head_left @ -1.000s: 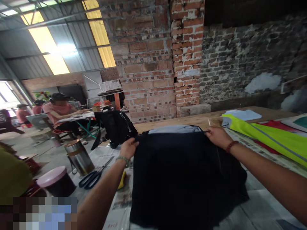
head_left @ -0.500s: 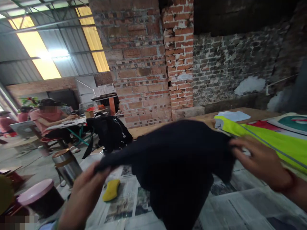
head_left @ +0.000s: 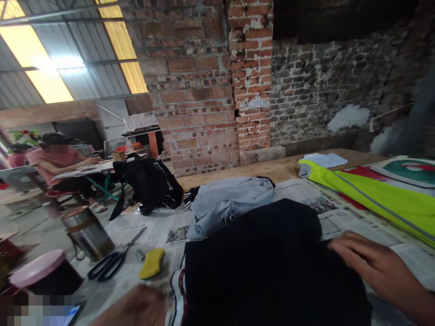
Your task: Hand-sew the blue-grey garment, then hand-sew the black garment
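A dark navy garment [head_left: 258, 262] spreads in front of me over the newspaper-covered table. A white, red and dark striped band [head_left: 179, 294] runs along its left edge. My left hand [head_left: 139, 305] is at that band, low in view; its fingers are smeared by motion, so its grip is unclear. My right hand [head_left: 377, 262] has its fingers curled closed on the garment's right edge. Behind the garment lies a folded light grey cloth [head_left: 234, 199]. A yellow sponge [head_left: 152, 263] and black-handled scissors [head_left: 112, 262] lie beyond my left hand.
A steel flask [head_left: 88, 233] and a pink-lidded container [head_left: 44, 274] stand at left. A black backpack [head_left: 146, 183] sits farther back. At right are a neon-yellow garment [head_left: 377, 192] and a green-and-white iron [head_left: 408, 170]. A person [head_left: 57, 158] sits at a distant table.
The dark garment, held up and stretched between both hands before, has come down onto the table. Both hands have lowered, and the grey cloth and scissors have come into view.
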A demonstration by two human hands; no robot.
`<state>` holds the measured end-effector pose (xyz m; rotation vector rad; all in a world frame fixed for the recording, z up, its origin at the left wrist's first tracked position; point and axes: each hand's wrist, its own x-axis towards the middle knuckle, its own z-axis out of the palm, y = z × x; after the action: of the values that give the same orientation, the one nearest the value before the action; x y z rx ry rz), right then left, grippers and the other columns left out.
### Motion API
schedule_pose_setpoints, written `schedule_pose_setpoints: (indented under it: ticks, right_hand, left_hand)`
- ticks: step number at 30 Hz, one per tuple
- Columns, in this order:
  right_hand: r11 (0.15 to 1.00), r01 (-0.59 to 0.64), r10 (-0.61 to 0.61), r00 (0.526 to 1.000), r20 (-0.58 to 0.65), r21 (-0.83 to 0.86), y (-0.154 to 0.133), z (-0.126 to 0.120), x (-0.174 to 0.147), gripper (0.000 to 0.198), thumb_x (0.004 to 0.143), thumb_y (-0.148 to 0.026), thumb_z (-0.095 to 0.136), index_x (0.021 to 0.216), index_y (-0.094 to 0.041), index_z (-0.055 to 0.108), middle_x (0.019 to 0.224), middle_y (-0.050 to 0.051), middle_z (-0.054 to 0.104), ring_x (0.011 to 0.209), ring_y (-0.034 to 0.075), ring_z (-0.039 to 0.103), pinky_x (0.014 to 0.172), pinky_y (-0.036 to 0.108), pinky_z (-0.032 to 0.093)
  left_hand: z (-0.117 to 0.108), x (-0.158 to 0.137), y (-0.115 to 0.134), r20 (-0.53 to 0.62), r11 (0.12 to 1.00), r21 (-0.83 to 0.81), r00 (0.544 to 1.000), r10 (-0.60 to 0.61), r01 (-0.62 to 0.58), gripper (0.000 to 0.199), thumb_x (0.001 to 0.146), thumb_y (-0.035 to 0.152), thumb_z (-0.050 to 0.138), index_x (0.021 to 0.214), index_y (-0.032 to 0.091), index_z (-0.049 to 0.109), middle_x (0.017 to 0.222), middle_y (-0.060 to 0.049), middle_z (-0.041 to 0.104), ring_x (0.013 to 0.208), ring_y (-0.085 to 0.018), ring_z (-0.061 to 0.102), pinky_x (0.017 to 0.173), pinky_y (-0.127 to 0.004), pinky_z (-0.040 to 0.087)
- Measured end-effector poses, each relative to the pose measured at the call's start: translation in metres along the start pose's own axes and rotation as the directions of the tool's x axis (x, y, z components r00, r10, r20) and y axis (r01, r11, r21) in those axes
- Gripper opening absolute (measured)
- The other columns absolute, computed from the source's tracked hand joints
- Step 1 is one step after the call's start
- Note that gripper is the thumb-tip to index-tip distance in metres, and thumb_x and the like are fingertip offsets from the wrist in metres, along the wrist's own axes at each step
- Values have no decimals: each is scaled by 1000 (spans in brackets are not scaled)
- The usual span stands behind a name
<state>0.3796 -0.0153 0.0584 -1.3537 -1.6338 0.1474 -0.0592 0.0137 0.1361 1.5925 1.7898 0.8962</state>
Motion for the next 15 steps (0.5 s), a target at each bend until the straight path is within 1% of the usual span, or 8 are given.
schedule_pose_setpoints:
  ticks: [1, 3, 5, 6, 8, 9, 12, 15]
  right_hand:
    - [998, -42, 42, 999, 0, 40, -8, 4, 18, 20, 70, -43, 58, 74, -25, 67, 75, 4, 64, 70, 20, 59, 63, 29, 48]
    - [952, -231, 213, 971, 110, 200, -26, 20, 42, 23, 71, -43, 57, 75, -22, 66, 63, 2, 59, 55, 15, 55, 52, 27, 46]
    - [768, -472, 364, 878, 311, 433, -43, 40, 52, 29, 74, -44, 52, 82, -19, 64, 48, -3, 46, 41, 11, 43, 41, 24, 38]
    - [641, -561, 387, 826, 410, 524, -51, 47, 54, 30, 74, -43, 53, 86, -18, 63, 47, -4, 41, 39, 9, 39, 38, 23, 35]
    - [439, -647, 359, 762, 539, 623, -62, 53, 54, 32, 71, -39, 57, 94, -16, 61, 50, -6, 39, 40, 7, 36, 37, 20, 31]
    - [396, -662, 338, 749, 569, 636, -66, 51, 55, 36, 70, -37, 60, 98, -16, 59, 50, -6, 38, 40, 6, 34, 36, 19, 27]
    - [453, -651, 324, 756, 568, 609, -69, 38, 58, 46, 70, -37, 61, 110, -15, 54, 46, -9, 32, 37, 4, 24, 35, 17, 18]
    - [672, -558, 318, 811, 491, 486, -77, 32, 63, 46, 68, -37, 62, 109, -17, 55, 54, -6, 39, 40, 4, 29, 37, 18, 22]
  left_hand:
    - [3, 6, 6, 63, 999, 24, 998, 21, -23, 36, 57, 56, 59, 74, 27, 70, 64, -2, 69, 64, -25, 64, 50, -32, 51]
    - [15, 19, 18, 219, 987, 118, 972, 83, -111, 41, 63, 55, 56, 89, 25, 68, 87, -4, 69, 86, -25, 62, 73, -34, 50]
    - [34, 28, 24, 363, 944, 246, 924, 118, -218, 55, 63, 52, 59, 112, 26, 57, 120, -6, 56, 109, -26, 50, 92, -35, 38]
    - [43, 30, 23, 447, 917, 310, 889, 93, -252, 73, 55, 48, 67, 122, 27, 48, 132, -7, 44, 115, -28, 45, 95, -36, 35]
    - [59, 32, 16, 516, 858, 427, 856, 29, -286, 102, 40, 33, 77, 131, 26, 34, 141, -9, 29, 119, -32, 39, 96, -38, 33]
    - [63, 31, 11, 509, 836, 467, 861, 13, -288, 104, 40, 25, 77, 133, 26, 31, 139, -10, 32, 117, -32, 41, 95, -39, 34]
    - [60, 27, 0, 441, 843, 454, 895, 69, -289, 66, 59, 16, 61, 122, 28, 46, 110, -4, 60, 100, -25, 56, 85, -33, 42]
    - [43, 26, 15, 374, 859, 412, 916, 143, -303, 29, 68, 18, 53, 93, 28, 64, 78, 2, 64, 78, -19, 61, 72, -28, 45]
